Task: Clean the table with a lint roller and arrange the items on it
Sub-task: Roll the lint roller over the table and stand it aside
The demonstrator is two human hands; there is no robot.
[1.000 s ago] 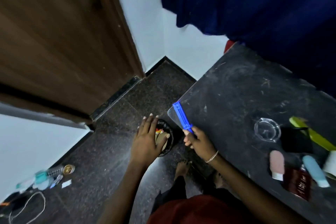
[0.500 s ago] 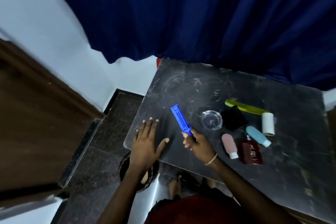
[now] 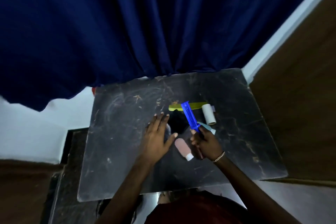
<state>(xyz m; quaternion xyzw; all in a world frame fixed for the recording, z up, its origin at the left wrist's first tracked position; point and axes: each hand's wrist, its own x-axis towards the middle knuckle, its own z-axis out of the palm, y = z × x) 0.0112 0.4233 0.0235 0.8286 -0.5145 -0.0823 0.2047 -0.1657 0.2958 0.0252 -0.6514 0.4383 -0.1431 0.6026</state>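
Lint roller handle [image 3: 189, 116], bright blue and bare of its roll, stands tilted above the middle of the table [image 3: 116, 151], its free end leaning toward the far edge. The right hand [image 3: 205, 142] has its grip clamped around the handle's lower end, fingers curled tight, a thin bracelet [image 3: 219, 156] at the wrist. Just right of the handle a white roll [image 3: 209, 114] lies on its side on the table, apart from the blue piece. Behind the handle's tip a yellow-green flat object [image 3: 195, 106] lies crosswise. A light blue tube [image 3: 209, 128] shows partly under the right hand, and a pink tube with a white cap [image 3: 182, 148] lies between the two hands, cap toward the near edge. A black object [image 3: 178, 122] sits just left of the handle, near the fingertips of the left hand [image 3: 157, 138]. That hand lies flat, palm down, with its grip open and fingers spread, holding nothing; whether something lies beneath it cannot be told. The table top is dark, scuffed and marked with pale streaks and small flecks. A deep blue curtain [image 3: 127, 23] hangs behind the far edge, and brown panels [image 3: 300, 96] flank the right side.
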